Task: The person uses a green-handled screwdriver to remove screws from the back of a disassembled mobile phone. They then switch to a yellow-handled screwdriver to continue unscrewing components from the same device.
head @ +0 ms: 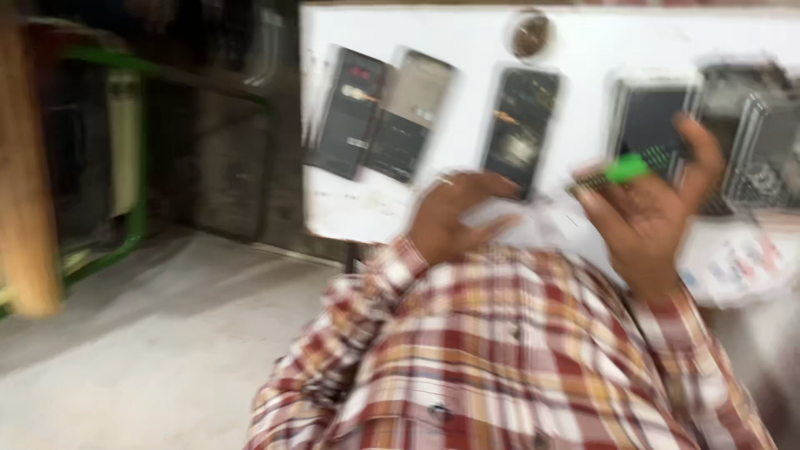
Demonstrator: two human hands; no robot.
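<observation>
The picture is blurred by motion. My right hand [654, 221] is raised palm up over the white table [583, 42] and grips a small green-handled tool [621, 171] between thumb and fingers. My left hand [454, 212], with a ring on one finger, rests at the table's near edge with fingers curled loosely; whether it holds anything cannot be made out. Just beyond it lies a dark opened phone [521, 125]. My plaid shirt sleeves fill the lower frame.
Several dismantled phones lie on the white table: two dark ones [379, 112] at the left, others [650, 117] at the right beside a dark tray [762, 142]. A small round container [531, 33] sits at the back. A green frame [137, 158] and concrete floor lie left.
</observation>
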